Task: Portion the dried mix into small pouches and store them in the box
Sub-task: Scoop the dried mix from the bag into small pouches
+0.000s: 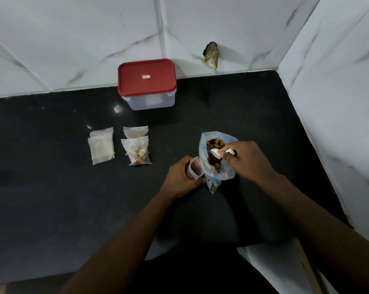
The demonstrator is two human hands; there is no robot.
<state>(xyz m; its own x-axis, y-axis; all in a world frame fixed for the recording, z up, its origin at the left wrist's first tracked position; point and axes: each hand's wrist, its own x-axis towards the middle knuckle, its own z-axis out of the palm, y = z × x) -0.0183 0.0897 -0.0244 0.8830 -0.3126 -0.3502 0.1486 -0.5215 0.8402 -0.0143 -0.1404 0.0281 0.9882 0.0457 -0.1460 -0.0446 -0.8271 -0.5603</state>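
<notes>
My left hand (182, 176) grips the small pouch (195, 169), likely light and floppy, by its sides beside the soft mix bag (224, 176) on the counter (73, 187), where my right hand (250, 160) pinches a white scoop (215, 153).

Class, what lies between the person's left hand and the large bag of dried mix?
A small open pouch, held by the left hand, its mouth right beside the large bag; the head view shows it.

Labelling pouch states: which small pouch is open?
The pouch gripped in the left hand, mouth gaping. The two filled pouches and the pale stack lie flat on the counter.
</notes>
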